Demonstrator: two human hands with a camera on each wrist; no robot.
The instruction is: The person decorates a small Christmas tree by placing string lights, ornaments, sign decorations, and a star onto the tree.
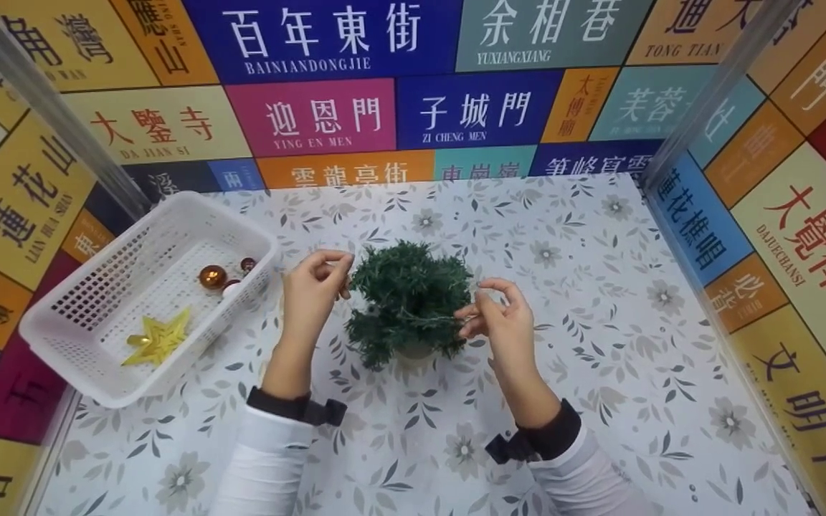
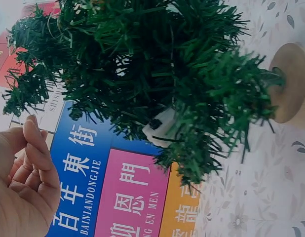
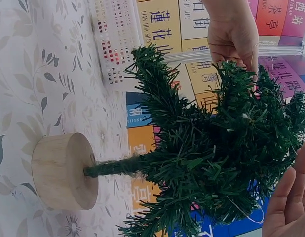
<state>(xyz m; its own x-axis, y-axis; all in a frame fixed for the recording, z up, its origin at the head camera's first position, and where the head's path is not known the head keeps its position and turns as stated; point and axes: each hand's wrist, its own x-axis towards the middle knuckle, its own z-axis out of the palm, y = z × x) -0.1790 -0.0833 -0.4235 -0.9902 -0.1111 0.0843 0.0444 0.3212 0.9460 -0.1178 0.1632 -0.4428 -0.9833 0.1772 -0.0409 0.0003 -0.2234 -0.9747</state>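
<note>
Colourful sign panels (image 1: 427, 43) with Chinese lettering wall in the far edge and both sides of the worktop (image 1: 413, 473), which is white with a grey leaf-and-flower print. A white perforated basket (image 1: 108, 390) sits on it at the person's left. The small green artificial tree (image 1: 413, 279) stands upright near the middle, between the two hands. The left hand (image 1: 316, 283) is beside its upper left branches, thumb and forefinger drawn together in a narrow grip; I cannot tell whether anything is between them. The right hand (image 1: 502, 319) is at the opposite side, fingers bent, and whether its grip pinches anything I cannot tell. The tree's round wooden base (image 3: 58, 170) rests on the worktop. A yellow star (image 1: 162, 340) lies in the basket, apart from a copper bauble (image 1: 213, 277) and smaller ornaments (image 1: 247, 265). A white piece (image 2: 162, 129) is lodged among the branches. Thin wire (image 1: 431, 316) runs across the foliage to the right hand's fingertips.
</note>
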